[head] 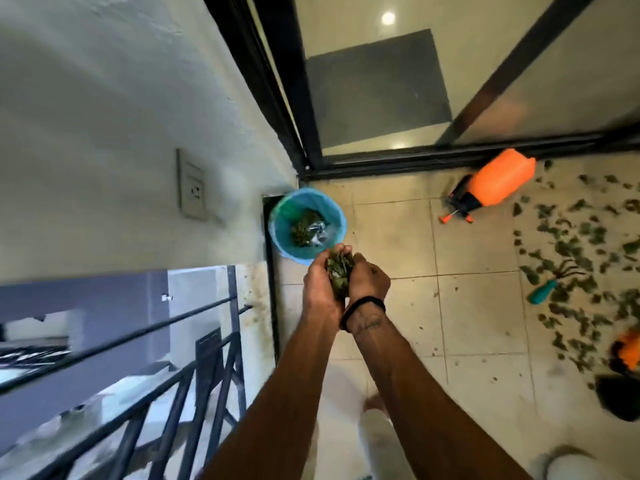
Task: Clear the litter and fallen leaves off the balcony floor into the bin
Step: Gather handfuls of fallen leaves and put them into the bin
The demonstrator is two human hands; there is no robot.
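Two hands, the left hand (320,289) and the right hand (367,280), are cupped together round one clump of leaves (338,271). Just beyond the fingertips stands one blue-lined bin (337,220). Far to the right of the hands lie one orange pressure sprayer (498,181), one teal-handled hand rake (545,291) and scattered leaves (581,258), too many to count. One wall socket (192,190) sits left of the hands. One black wristband (363,306) circles the right wrist.
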